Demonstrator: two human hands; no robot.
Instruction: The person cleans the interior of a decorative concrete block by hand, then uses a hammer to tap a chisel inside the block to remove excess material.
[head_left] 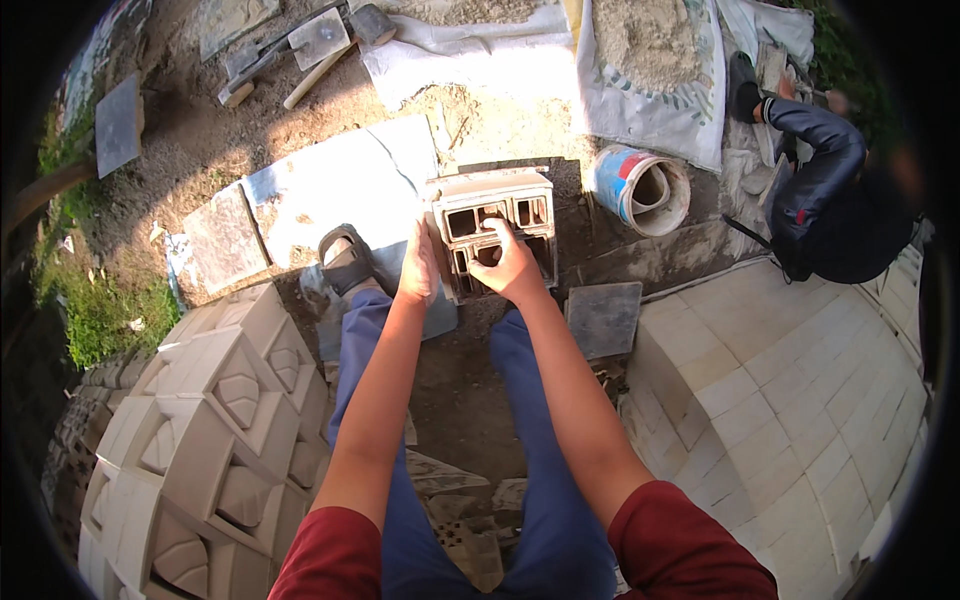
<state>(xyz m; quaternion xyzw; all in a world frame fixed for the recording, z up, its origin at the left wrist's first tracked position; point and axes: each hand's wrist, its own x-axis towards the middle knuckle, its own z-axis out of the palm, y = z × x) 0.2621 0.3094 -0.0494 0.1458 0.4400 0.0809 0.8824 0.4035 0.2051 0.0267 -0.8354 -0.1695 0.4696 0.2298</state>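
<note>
Both forearms [375, 420] reach nearly straight forward, the left hand [421, 265] flat, open and upright along the left side of the gridded block [530, 233], the right hand [507, 268] half-curled over its openings, grip unclear, the block ahead on the ground [450, 385] likely heavy, stiff, brittle at its dividers, best held by the outer walls, with a bucket [620, 182] beyond.

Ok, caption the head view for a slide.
Left hand held flat and right hand curled at a pale, hollow block.

Outdoor masonry yard, stacked blocks [240, 398], sandy heap [645, 42]
</note>
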